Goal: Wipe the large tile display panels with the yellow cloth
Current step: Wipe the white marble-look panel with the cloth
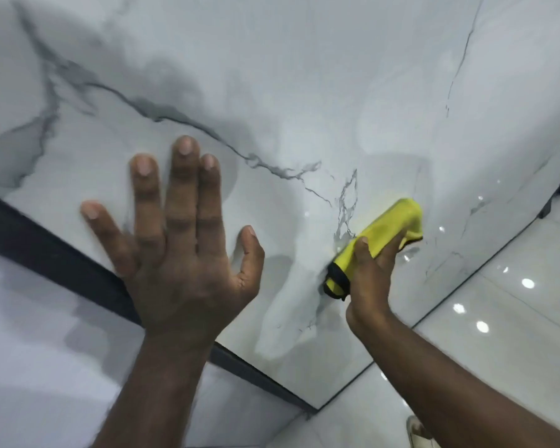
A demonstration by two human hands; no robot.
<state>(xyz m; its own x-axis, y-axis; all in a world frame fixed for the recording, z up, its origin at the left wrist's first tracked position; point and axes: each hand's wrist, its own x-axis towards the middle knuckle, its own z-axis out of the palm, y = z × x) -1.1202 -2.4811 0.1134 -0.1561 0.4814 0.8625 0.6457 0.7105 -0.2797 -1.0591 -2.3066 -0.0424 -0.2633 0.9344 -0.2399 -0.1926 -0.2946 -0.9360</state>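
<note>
A large white tile panel (288,92) with grey marble veins fills most of the head view. My left hand (175,240) lies flat against it with the fingers spread straight. My right hand (369,273) grips a folded yellow cloth (385,231) with black edging and presses it on the panel's lower right part, near a cluster of grey veins. The cloth's underside and the palm of my right hand are hidden.
A dark frame strip (62,253) runs along the panel's left and bottom edge, with another marbled panel (46,350) beyond it at lower left. Glossy white floor tiles (498,302) with light reflections lie at the right. A pale shoe tip (417,431) shows at the bottom.
</note>
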